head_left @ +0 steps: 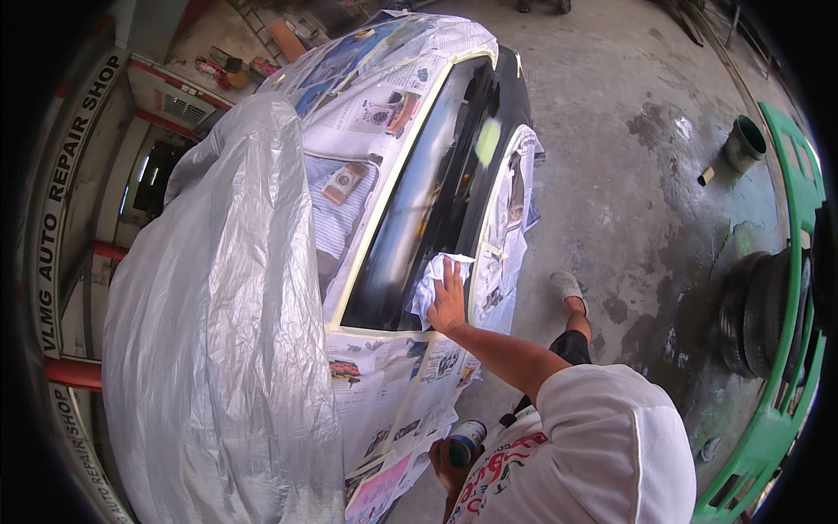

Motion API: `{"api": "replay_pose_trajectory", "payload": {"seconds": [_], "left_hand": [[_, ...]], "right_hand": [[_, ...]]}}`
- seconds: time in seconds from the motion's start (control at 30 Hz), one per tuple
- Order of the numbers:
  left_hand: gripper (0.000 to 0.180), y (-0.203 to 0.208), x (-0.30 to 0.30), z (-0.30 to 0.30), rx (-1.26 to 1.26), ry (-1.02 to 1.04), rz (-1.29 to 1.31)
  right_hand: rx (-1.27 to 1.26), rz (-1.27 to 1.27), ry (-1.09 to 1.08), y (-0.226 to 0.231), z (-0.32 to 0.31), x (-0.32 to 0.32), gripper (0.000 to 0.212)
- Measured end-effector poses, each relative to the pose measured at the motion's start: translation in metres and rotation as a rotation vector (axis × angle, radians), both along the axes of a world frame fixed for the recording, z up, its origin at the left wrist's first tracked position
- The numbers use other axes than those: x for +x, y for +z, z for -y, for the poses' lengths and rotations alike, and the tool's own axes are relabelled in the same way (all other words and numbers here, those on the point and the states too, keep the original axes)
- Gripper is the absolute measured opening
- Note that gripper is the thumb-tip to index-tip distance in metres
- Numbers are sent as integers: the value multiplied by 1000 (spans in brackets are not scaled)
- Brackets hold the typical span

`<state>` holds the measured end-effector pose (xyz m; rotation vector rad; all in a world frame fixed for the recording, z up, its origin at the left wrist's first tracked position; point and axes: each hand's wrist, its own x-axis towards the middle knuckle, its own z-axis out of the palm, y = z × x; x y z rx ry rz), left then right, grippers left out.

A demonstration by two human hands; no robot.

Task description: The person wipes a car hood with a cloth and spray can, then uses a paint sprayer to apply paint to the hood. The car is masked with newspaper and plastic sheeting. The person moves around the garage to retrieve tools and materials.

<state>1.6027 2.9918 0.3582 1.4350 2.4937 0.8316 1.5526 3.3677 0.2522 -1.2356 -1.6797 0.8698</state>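
Cloth (426,286) likely soft, light; best bunched at middle. Pressed on panel (377,288) by right hand (448,307), fingers spread. Can (470,432), likely stiff, clasped by left hand (446,468) off panel.

white sign (54,218) lettered in black capitals; white shirt (602,441) mostly in red; newspaper (375,389) finely printed.
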Motion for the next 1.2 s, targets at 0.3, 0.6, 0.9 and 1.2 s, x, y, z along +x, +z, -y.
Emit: {"api": "replay_pose_trajectory", "payload": {"seconds": [0.3, 0.6, 0.9, 1.2], "left_hand": [[80, -56, 3, -84, -71, -22, 60], [83, -69, -1, -194, -130, -162, 128], [81, -60, -35, -216, -96, -232, 125], [81, -54, -83, -61, -63, -325, 95]], "right_hand": [[244, -1, -301, -19, -385, 107, 58], [-17, -183, -426, -45, -647, 172, 62], [-244, -165, -568, -33, -447, 99, 75], [-271, -259, -571, -3, -115, -8, 84]]}}
